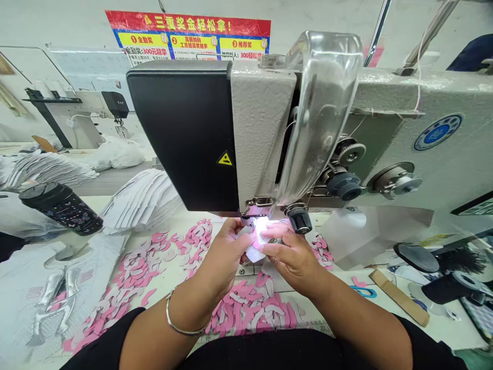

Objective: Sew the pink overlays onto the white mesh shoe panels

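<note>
Under the grey sewing machine (262, 128), left hand (227, 252) and right hand (288, 252) pinch white mesh fabric (252, 252), forearms angling inward over pink cutouts (133, 275).

Left hand (225, 254), right hand (288, 252) close together, angled inward, fingers (246, 241) curled.

A white sewing table (346, 288) is strewn with pink and white cut pieces (131, 277) — a stack of mesh panels (140, 200) and a tilted black bottle (60, 208) are placed at left, beside silver-printed fabric panels (57, 293) — while a cardboard strip (398, 297) and blue scissors (364, 292) are laid at right.
</note>
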Tool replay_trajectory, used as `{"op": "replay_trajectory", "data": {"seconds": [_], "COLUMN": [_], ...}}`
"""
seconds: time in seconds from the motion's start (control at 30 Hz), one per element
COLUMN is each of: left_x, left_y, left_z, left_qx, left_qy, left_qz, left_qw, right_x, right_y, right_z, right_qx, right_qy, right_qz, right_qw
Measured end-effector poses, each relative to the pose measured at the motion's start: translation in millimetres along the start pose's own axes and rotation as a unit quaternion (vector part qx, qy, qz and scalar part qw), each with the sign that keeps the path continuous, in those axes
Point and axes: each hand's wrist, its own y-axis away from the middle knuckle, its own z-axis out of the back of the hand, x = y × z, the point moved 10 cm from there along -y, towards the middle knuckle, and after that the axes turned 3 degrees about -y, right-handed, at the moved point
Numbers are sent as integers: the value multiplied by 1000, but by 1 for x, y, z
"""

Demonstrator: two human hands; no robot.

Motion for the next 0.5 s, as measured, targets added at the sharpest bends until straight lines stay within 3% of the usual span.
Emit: {"op": "replay_trajectory", "data": {"seconds": [0.5], "left_x": [-2], "left_y": [-1], "left_z": [0], "left_qx": [-37], "left_qy": [51], "left_qz": [20], "left_qw": [998], "right_x": [-7], "right_y": [-7], "right_z": [1], "right_qx": [7], "right_qy": [-28], "right_qz": [-25], "right_qw": [999]}}
